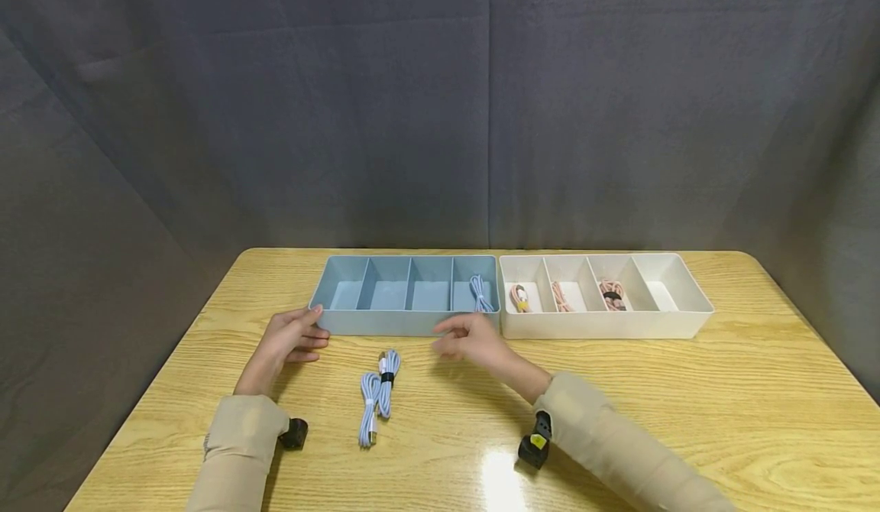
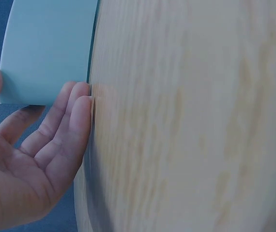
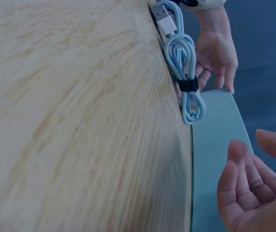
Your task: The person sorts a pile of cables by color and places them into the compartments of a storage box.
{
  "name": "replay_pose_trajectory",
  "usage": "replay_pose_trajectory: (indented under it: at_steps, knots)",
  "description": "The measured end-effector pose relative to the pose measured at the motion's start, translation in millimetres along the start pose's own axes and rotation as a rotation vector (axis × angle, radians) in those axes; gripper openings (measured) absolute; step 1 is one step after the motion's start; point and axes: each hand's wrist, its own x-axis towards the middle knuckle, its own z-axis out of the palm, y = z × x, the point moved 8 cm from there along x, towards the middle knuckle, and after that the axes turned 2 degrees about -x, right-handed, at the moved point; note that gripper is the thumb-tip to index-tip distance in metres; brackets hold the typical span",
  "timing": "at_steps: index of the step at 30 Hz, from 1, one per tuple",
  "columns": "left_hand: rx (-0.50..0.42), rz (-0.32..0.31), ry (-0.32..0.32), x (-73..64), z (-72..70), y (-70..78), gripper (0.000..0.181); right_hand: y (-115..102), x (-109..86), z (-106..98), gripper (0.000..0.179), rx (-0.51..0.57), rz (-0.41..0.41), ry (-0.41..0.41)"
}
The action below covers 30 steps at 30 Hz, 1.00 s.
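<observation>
My left hand (image 1: 289,336) rests on the left front corner of a blue four-compartment tray (image 1: 406,322), thumb at the rim and fingers fairly straight against its end. My right hand (image 1: 474,340) is slightly blurred and holds nothing; its fingers are loosely bent in front of the tray's right part. A bundled light-blue cable (image 1: 480,294) lies in the rightmost blue compartment. Two more lie on the table near me, between my hands: one cable with a black strap (image 1: 386,390), and beside it one with a pale tie (image 1: 368,413).
A white four-compartment tray (image 1: 605,326) stands right beside the blue one. Its three left compartments hold pink cables (image 1: 612,294), one per compartment. Both trays stand near the wooden table's (image 1: 687,405) back edge, before a dark grey curtain (image 1: 385,115).
</observation>
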Motion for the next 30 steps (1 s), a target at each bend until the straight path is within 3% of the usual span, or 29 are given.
replay_pose_trajectory:
  at_steps: [8, 13, 18, 30]
  knots:
    - [-0.006, -0.004, -0.003, -4.6, 1.4, 3.9, 0.084, -0.1, 6.4, 13.4, 0.032, -0.031, 0.009, -0.047]
    - [-0.016, -0.002, -0.013, -15.6, 3.8, 14.5, 0.078, -0.7, 8.9, 19.3, 0.032, -0.030, 0.004, -0.067]
    - [-0.022, -0.006, -0.031, -24.0, 5.7, 23.9, 0.084, -2.5, 10.8, 26.5, 0.030, -0.066, -0.022, -0.095]
    - [-0.006, -0.034, -0.027, -25.6, 4.8, 25.7, 0.080, -6.3, 20.0, 45.4, 0.026, -0.193, -0.078, -0.132]
